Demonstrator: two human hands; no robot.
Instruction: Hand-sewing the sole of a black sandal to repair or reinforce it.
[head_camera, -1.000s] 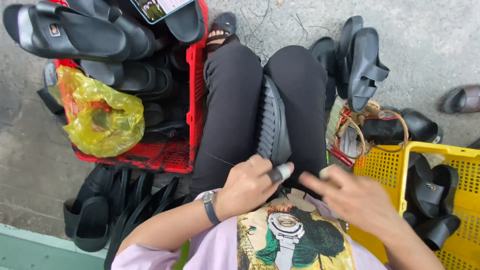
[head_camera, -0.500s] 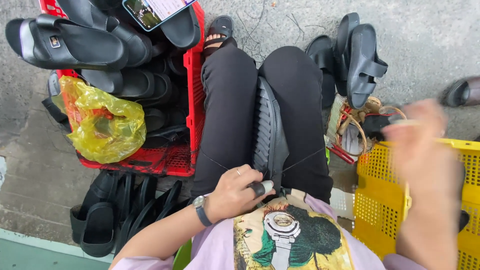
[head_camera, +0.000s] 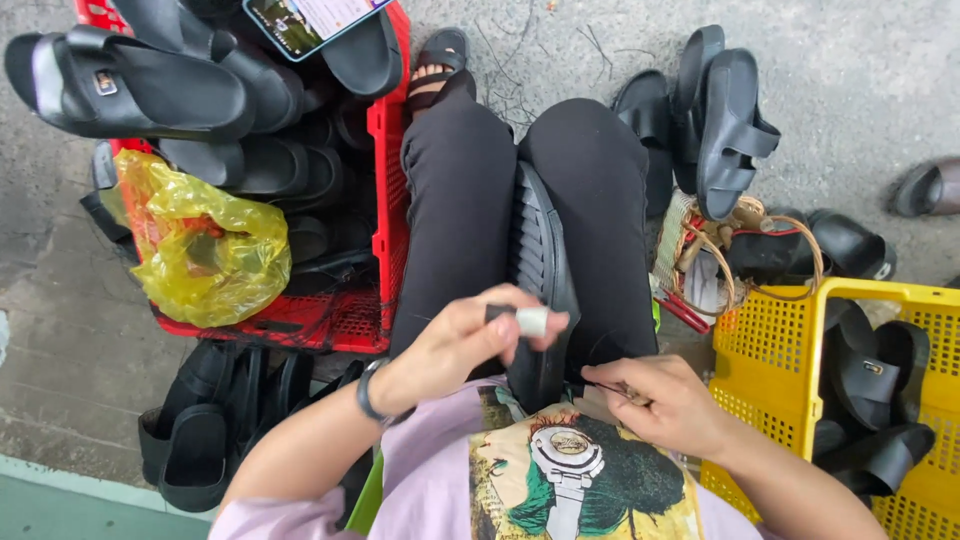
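Note:
A black sandal (head_camera: 540, 270) stands sole-up, wedged between my knees in black trousers. My left hand (head_camera: 470, 335) rests on its near end, fingers curled on the edge, with a white wrap on one fingertip and a watch on the wrist. My right hand (head_camera: 665, 400) is low by my lap, right of the sandal's heel, pinching a thin needle or awl with dark thread running toward the sandal.
A red crate (head_camera: 385, 200) of black sandals stands at left with a yellow plastic bag (head_camera: 205, 245) and a phone (head_camera: 310, 20) on top. A yellow crate (head_camera: 790, 345) with sandals is at right, a small woven basket (head_camera: 700, 250) behind it. Loose sandals (head_camera: 730, 130) lie on the concrete.
My right hand, raised far out to the right half a second ago, has come back down by the sandal's heel. My left hand shifted up onto the sandal's edge.

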